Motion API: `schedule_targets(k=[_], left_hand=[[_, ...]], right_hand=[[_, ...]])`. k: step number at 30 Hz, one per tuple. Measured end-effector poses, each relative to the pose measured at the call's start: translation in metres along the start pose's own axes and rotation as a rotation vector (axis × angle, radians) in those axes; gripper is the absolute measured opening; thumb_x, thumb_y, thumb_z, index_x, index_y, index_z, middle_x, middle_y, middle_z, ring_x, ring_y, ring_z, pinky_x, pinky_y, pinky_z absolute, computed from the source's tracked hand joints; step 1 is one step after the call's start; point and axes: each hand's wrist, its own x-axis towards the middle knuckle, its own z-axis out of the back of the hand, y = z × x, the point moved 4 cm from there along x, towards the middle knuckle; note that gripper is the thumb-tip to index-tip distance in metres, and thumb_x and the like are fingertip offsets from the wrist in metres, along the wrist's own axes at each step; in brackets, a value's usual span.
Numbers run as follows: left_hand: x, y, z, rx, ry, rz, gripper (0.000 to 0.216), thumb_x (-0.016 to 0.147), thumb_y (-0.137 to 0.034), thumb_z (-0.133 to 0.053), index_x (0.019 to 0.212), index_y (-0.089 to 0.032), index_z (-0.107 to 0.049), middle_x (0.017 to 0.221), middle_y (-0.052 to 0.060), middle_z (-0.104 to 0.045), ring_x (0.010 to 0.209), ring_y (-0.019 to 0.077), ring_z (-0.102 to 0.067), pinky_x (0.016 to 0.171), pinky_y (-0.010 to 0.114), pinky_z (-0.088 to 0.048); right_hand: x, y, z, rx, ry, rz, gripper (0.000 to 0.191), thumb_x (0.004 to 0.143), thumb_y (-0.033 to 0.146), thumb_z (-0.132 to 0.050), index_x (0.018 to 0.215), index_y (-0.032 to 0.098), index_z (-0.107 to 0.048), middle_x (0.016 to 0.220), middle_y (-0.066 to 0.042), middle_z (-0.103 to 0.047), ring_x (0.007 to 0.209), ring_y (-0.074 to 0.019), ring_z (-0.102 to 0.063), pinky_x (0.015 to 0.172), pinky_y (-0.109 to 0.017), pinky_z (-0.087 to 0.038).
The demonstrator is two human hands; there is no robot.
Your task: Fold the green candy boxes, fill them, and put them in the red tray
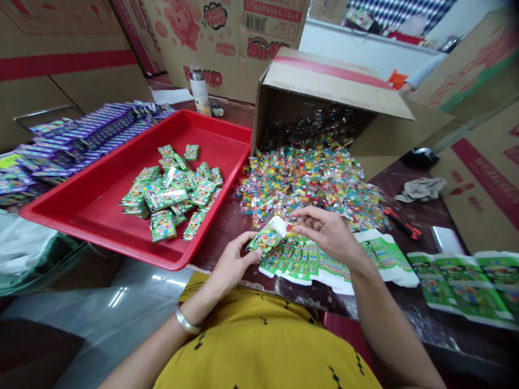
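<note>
Left hand and right hand close together, both pinching one small green box. Thin card, likely light and crushable; grip its edges. Candy pile just beyond the hands.

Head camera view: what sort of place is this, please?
Likely a small packing workshop: a cardboard carton spills wrapped sweets, filled boxes pile in a red tray, and the left hand and right hand hold a small box.

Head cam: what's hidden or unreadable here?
- Head view: what the right hand pinches at the small green box in the left hand, covered by fingers.
- Cardboard box interior: too dark.
- Purple packs: cut off by left edge.
- Print on the box: too small.
</note>
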Motion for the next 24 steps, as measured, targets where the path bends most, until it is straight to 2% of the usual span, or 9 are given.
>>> schedule_targets(k=[2,5,10,12,14,17,19,22,24], left_hand=[[-0.001,-0.001,-0.001,0.029,0.038,-0.037,0.030,0.084,-0.024,-0.064,0.112,-0.017,-0.064,0.105,0.004,-0.068,0.097,0.0207,-0.061,0.087,0.031,-0.049],[-0.003,-0.001,0.000,0.074,0.077,-0.064,0.031,0.084,-0.022,-0.063,0.115,-0.018,-0.064,0.109,0.004,-0.069,0.101,0.0221,-0.061,0.091,0.033,-0.047],[-0.004,-0.001,0.000,0.124,0.098,-0.093,0.038,0.084,-0.021,-0.064,0.123,-0.022,-0.063,0.113,0.004,-0.070,0.104,0.0235,-0.062,0.094,0.035,-0.046],[-0.003,-0.002,-0.004,0.118,0.116,-0.102,0.038,0.085,-0.022,-0.063,0.123,-0.022,-0.064,0.115,0.005,-0.070,0.109,0.0249,-0.062,0.098,0.037,-0.045],[-0.002,-0.002,-0.010,0.101,0.132,-0.100,0.035,0.087,-0.026,-0.061,0.122,-0.022,-0.065,0.115,0.006,-0.071,0.112,0.0263,-0.061,0.100,0.039,-0.044],[-0.001,-0.001,-0.017,0.031,0.107,-0.094,0.036,0.087,-0.027,-0.062,0.122,-0.020,-0.064,0.109,0.008,-0.070,0.104,0.0253,-0.063,0.092,0.038,-0.050],[-0.001,-0.002,-0.018,-0.045,0.059,-0.106,0.044,0.085,-0.023,-0.065,0.128,-0.020,-0.057,0.105,0.008,-0.068,0.095,0.0217,-0.064,0.083,0.034,-0.052],[-0.005,-0.008,-0.019,-0.137,-0.006,-0.145,0.062,0.084,-0.019,-0.066,0.141,-0.026,-0.042,0.102,0.006,-0.063,0.087,0.0168,-0.062,0.077,0.029,-0.052],[-0.008,-0.012,-0.019,-0.163,-0.027,-0.171,0.069,0.084,-0.020,-0.066,0.145,-0.031,-0.035,0.100,0.004,-0.060,0.082,0.0149,-0.062,0.073,0.027,-0.052]], right_hand=[[0.004,0.007,-0.001,-0.109,0.000,0.009,0.014,0.082,0.034,-0.074,0.092,0.025,-0.073,0.072,0.002,-0.068,0.058,-0.0130,-0.052,0.055,-0.026,-0.037],[0.011,0.013,-0.003,-0.222,0.041,0.100,0.005,0.082,0.030,-0.074,0.080,0.025,-0.073,0.074,0.002,-0.068,0.062,-0.0134,-0.055,0.059,-0.027,-0.038],[0.021,0.019,-0.011,-0.191,0.288,0.260,0.009,0.086,0.024,-0.068,0.082,0.028,-0.075,0.080,0.002,-0.069,0.074,-0.0152,-0.061,0.070,-0.028,-0.044],[0.023,0.023,-0.015,-0.160,0.333,0.298,0.013,0.087,0.021,-0.065,0.087,0.029,-0.075,0.087,0.000,-0.069,0.080,-0.0167,-0.063,0.075,-0.029,-0.047],[0.022,0.028,-0.017,-0.136,0.301,0.284,0.020,0.088,0.018,-0.062,0.100,0.029,-0.073,0.095,-0.001,-0.070,0.085,-0.0177,-0.064,0.078,-0.031,-0.049],[0.016,0.033,-0.017,-0.050,0.255,0.215,0.028,0.093,0.019,-0.053,0.117,0.027,-0.066,0.102,-0.003,-0.071,0.088,-0.0179,-0.068,0.080,-0.032,-0.053],[0.010,0.034,-0.010,0.022,0.085,0.172,0.026,0.096,0.021,-0.050,0.117,0.026,-0.065,0.103,-0.004,-0.071,0.091,-0.0191,-0.069,0.081,-0.034,-0.055],[-0.004,0.030,-0.001,0.022,-0.242,0.173,0.016,0.092,0.024,-0.058,0.103,0.025,-0.070,0.108,-0.006,-0.069,0.104,-0.0243,-0.065,0.093,-0.042,-0.053],[-0.014,0.023,-0.011,0.035,-0.263,0.166,0.014,0.088,0.026,-0.066,0.101,0.026,-0.071,0.113,-0.007,-0.068,0.109,-0.0264,-0.063,0.095,-0.044,-0.053]])
